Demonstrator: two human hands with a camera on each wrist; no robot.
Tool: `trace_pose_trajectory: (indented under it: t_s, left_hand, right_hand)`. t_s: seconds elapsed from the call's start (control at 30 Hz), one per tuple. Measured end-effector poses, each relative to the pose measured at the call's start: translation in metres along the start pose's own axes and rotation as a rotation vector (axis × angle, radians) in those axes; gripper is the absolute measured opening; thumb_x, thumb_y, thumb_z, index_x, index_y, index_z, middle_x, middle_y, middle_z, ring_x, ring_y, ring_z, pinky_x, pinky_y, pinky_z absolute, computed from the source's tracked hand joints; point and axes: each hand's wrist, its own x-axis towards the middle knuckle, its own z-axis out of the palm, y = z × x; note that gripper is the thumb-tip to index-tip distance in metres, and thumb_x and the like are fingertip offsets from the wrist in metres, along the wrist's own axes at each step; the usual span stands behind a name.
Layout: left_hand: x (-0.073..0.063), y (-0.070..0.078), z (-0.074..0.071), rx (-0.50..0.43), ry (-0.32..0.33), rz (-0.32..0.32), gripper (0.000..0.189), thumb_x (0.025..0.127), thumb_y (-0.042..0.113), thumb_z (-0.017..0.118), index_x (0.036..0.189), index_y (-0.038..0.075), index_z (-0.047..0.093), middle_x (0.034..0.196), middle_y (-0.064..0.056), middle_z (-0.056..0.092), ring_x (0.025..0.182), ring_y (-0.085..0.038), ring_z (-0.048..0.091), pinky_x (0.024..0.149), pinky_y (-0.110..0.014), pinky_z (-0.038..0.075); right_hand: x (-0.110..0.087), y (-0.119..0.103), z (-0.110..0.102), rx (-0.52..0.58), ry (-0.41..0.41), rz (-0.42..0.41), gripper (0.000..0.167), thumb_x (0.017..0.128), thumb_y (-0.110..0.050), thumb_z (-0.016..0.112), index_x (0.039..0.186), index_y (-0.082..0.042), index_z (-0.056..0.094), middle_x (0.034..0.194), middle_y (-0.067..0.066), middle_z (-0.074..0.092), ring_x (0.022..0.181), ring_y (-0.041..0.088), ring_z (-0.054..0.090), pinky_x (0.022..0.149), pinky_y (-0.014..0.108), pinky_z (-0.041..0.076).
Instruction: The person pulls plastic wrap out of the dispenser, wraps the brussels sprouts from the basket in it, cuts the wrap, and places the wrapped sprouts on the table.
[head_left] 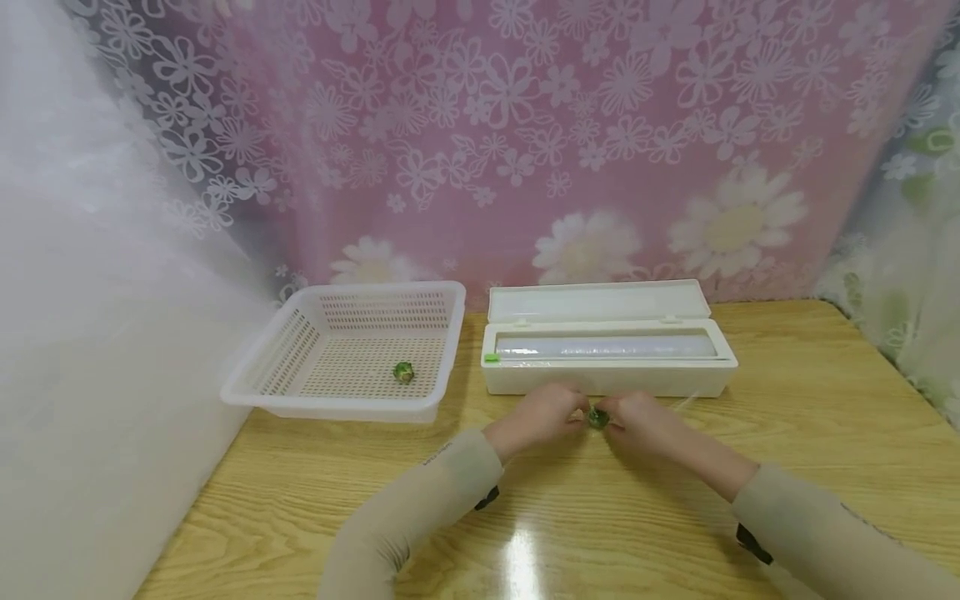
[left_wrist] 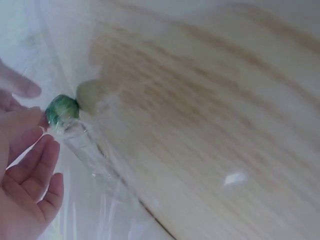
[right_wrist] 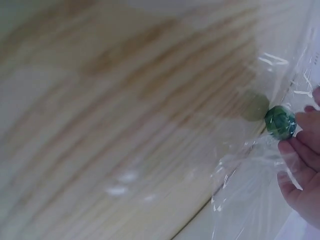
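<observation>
A small green ball, by its leafy look a Brussels sprout (head_left: pixel 597 417), lies between my two hands in front of the white box, wrapped in clear cling film (right_wrist: pixel 227 175). From the left, my left hand (head_left: pixel 545 412) pinches the film at the sprout's side, thumb and forefinger close against it. My right hand (head_left: pixel 641 419) does the same from the right, fingertips right at the sprout in the right wrist view. Wrinkled film trails below the sprout in the left wrist view.
Behind my hands stands a white film dispenser box (head_left: pixel 607 382), lid (head_left: pixel 600 302) raised, a film roll (head_left: pixel 607 346) inside and a green slider (head_left: pixel 491 357) at its left end. A white plastic basket (head_left: pixel 345 406) to the left holds another sprout (head_left: pixel 403 372). A wooden table (head_left: pixel 600 517) lies beneath.
</observation>
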Motion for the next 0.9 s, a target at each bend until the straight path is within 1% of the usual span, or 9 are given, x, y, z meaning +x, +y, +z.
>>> trace_pose_trajectory:
  t_s: [0.13, 0.23, 0.33, 0.47, 0.57, 0.67, 0.73, 0.83, 0.9]
  left_hand:
    - [-0.002, 0.0, 0.005, 0.072, -0.019, 0.008, 0.014, 0.08, 0.023, 0.066, 0.092, 0.016, 0.066, 0.084, 0.007, 0.058, 0.074, -0.007, 0.052, 0.064, -0.017, 0.043]
    - [-0.004, -0.002, 0.008, 0.112, -0.017, 0.007, 0.011, 0.081, 0.022, 0.064, 0.09, 0.016, 0.066, 0.082, 0.007, 0.059, 0.071, -0.007, 0.052, 0.06, -0.018, 0.042]
    - [-0.006, -0.004, 0.01, 0.108, -0.019, -0.02, 0.009, 0.084, 0.019, 0.061, 0.091, 0.016, 0.066, 0.082, 0.007, 0.06, 0.07, -0.007, 0.053, 0.061, -0.018, 0.042]
    - [-0.007, -0.008, 0.009, 0.091, -0.05, -0.078, 0.008, 0.086, 0.017, 0.058, 0.085, 0.016, 0.066, 0.077, 0.008, 0.058, 0.066, -0.006, 0.05, 0.058, -0.018, 0.041]
    - [-0.008, -0.011, 0.006, 0.067, -0.082, -0.103, 0.009, 0.087, 0.018, 0.057, 0.081, 0.015, 0.063, 0.072, 0.007, 0.055, 0.063, -0.006, 0.048, 0.055, -0.019, 0.04]
    - [-0.01, -0.014, 0.004, 0.047, -0.096, -0.11, 0.01, 0.087, 0.018, 0.057, 0.08, 0.015, 0.063, 0.072, 0.007, 0.057, 0.063, -0.006, 0.048, 0.056, -0.019, 0.04]
    - [-0.012, -0.017, 0.004, 0.051, -0.091, -0.123, 0.009, 0.087, 0.015, 0.057, 0.08, 0.015, 0.064, 0.073, 0.007, 0.059, 0.063, -0.006, 0.049, 0.056, -0.018, 0.04]
    - [-0.014, -0.022, 0.003, 0.061, -0.08, -0.163, 0.013, 0.085, 0.01, 0.057, 0.077, 0.016, 0.064, 0.072, 0.007, 0.06, 0.062, -0.006, 0.048, 0.055, -0.017, 0.04]
    - [-0.015, -0.025, 0.003, 0.057, -0.067, -0.194, 0.014, 0.083, 0.007, 0.057, 0.078, 0.016, 0.065, 0.074, 0.007, 0.061, 0.064, -0.006, 0.051, 0.056, -0.017, 0.041]
  right_hand:
    - [0.003, 0.005, -0.001, 0.083, -0.038, 0.057, 0.023, 0.065, 0.005, 0.061, 0.088, 0.0, 0.065, 0.077, 0.005, 0.064, 0.068, 0.016, 0.058, 0.055, 0.027, 0.047]
    - [0.003, 0.007, -0.001, 0.099, -0.047, 0.058, 0.025, 0.065, 0.005, 0.063, 0.09, 0.003, 0.065, 0.081, 0.007, 0.064, 0.074, 0.022, 0.06, 0.06, 0.031, 0.049]
    - [0.003, 0.008, -0.001, 0.026, -0.05, -0.006, 0.024, 0.066, 0.003, 0.068, 0.09, 0.003, 0.065, 0.08, 0.007, 0.062, 0.073, 0.022, 0.06, 0.061, 0.032, 0.049]
    - [0.0, 0.01, 0.0, -0.097, -0.047, -0.096, 0.027, 0.066, -0.002, 0.073, 0.091, 0.001, 0.063, 0.081, 0.005, 0.059, 0.07, 0.02, 0.058, 0.059, 0.031, 0.049]
    - [-0.003, 0.013, -0.001, -0.116, -0.053, -0.118, 0.032, 0.067, -0.001, 0.073, 0.097, 0.001, 0.062, 0.086, 0.007, 0.058, 0.074, 0.021, 0.058, 0.062, 0.032, 0.049]
    - [-0.007, 0.017, -0.003, -0.09, -0.058, -0.127, 0.041, 0.064, 0.002, 0.073, 0.103, 0.0, 0.06, 0.092, 0.01, 0.058, 0.079, 0.025, 0.058, 0.065, 0.036, 0.049]
    - [-0.01, 0.02, -0.005, -0.071, -0.067, -0.129, 0.048, 0.062, 0.005, 0.073, 0.108, -0.002, 0.06, 0.094, 0.011, 0.058, 0.08, 0.026, 0.057, 0.065, 0.036, 0.049]
    - [-0.011, 0.024, -0.007, -0.002, -0.089, -0.096, 0.048, 0.064, 0.011, 0.067, 0.11, -0.004, 0.061, 0.084, 0.005, 0.058, 0.07, 0.016, 0.054, 0.058, 0.03, 0.046]
    - [-0.011, 0.027, -0.008, 0.058, -0.109, -0.057, 0.042, 0.068, 0.013, 0.063, 0.107, -0.004, 0.063, 0.075, -0.001, 0.056, 0.063, 0.01, 0.048, 0.053, 0.026, 0.041]
